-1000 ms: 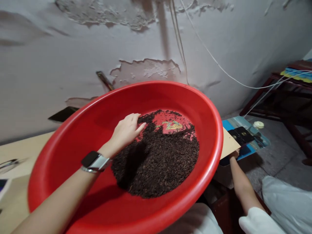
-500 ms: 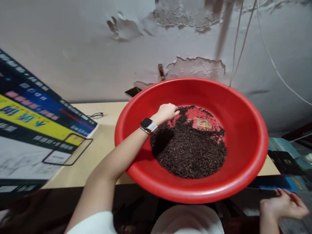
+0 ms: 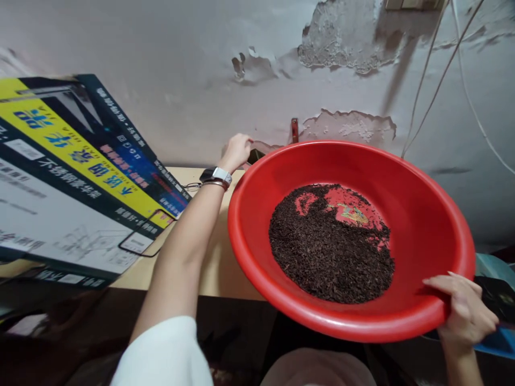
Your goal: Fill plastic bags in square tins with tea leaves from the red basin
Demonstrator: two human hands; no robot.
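A wide red plastic basin (image 3: pixel 426 225) rests on the light wooden table, with a heap of dark, dry, shredded-looking bits (image 3: pixel 330 257) across its bottom. Bare patches in the heap show a printed pattern. My left hand (image 3: pixel 236 152), wearing a watch, is held beyond the basin's far left rim, beside a small dark box-like object (image 3: pixel 256 156). Its fingers look bent but are mostly hidden behind the back of the hand. At the near right, my right hand (image 3: pixel 466 308) grips the basin's rim, fingers lying over the inner side.
On the left stands a large printed carton (image 3: pixel 80 177) with a yellow band, close to my left arm. A thin black frame (image 3: pixel 140 252) overlaps its lower edge. The peeling wall (image 3: pixel 193 80) rises behind the table (image 3: pixel 225 268), and cords (image 3: pixel 432 91) hang at right.
My left hand has lifted out of the basin, moving left past its rim. My right hand has come up from below and taken hold of the near right rim. The view has shifted left.
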